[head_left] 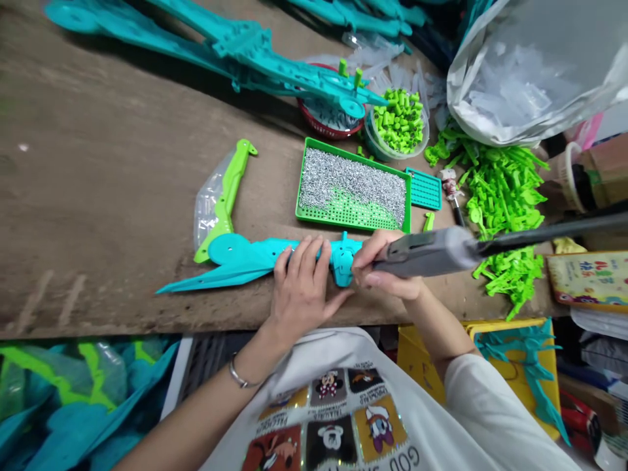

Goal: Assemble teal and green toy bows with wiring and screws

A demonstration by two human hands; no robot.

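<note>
A teal plastic toy bow part [245, 258] lies along the near edge of the wooden bench. My left hand [300, 288] presses flat on its middle, fingers spread. My right hand [380, 268] grips a grey electric screwdriver [426, 252], its tip at the teal part's hub [343, 258]. A lime green limb piece [228, 196] rests at the teal part's left end.
A green tray [353, 190] of small silver screws sits just beyond my hands. A tub of green pegs [400, 124], a heap of green parts [500, 196], a red bowl [328, 121] and a clear bag [534, 72] lie behind. More teal bows [235, 46] at the back.
</note>
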